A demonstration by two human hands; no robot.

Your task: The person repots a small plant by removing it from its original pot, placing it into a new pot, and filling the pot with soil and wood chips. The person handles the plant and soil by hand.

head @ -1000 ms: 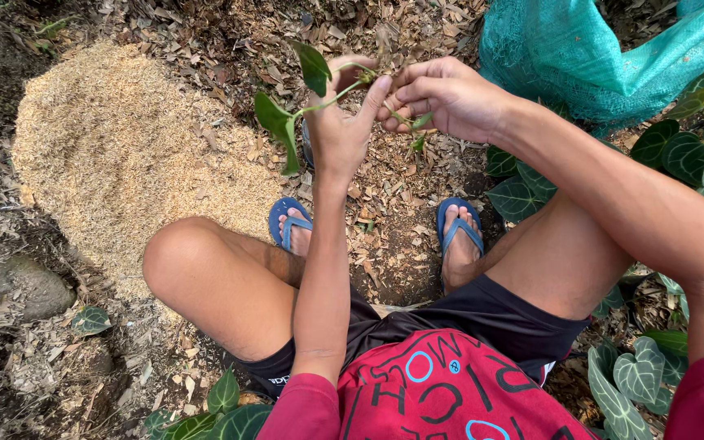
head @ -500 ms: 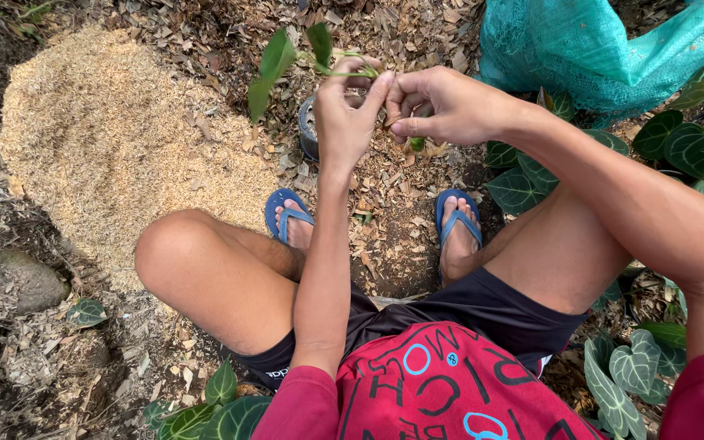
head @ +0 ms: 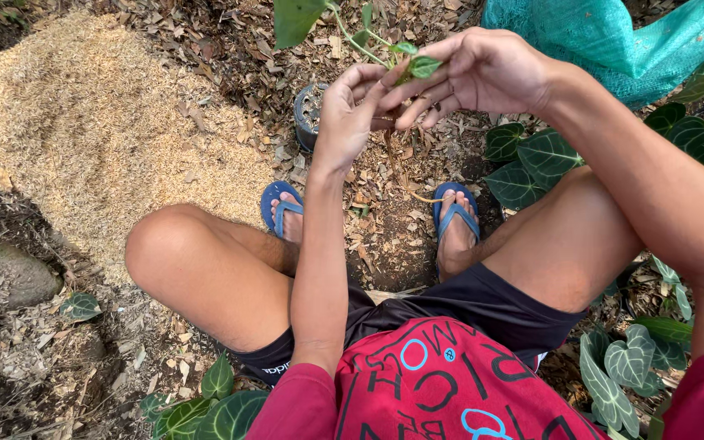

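Green-leaved plant cutting (head: 368, 41) is grasped by both hands, left (head: 350, 114) and right (head: 482, 73).

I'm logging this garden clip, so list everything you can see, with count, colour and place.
Plant cutting: one, green leaves on a thin stem, held in both hands at top centre.
Pot: one, dark and round, on the ground behind the left hand.
Husk pile: one, pale tan, upper left.
Net bag: one, teal, top right.
Veined leaves: many, dark green with pale veins, right side and bottom edge.
Stone: one, grey, left edge.
Dry leaf litter: brown, across the ground.
Flip-flops: two, blue, on the feet.
Left hand: pinching the stem.
Right hand: fingers on the leaves.
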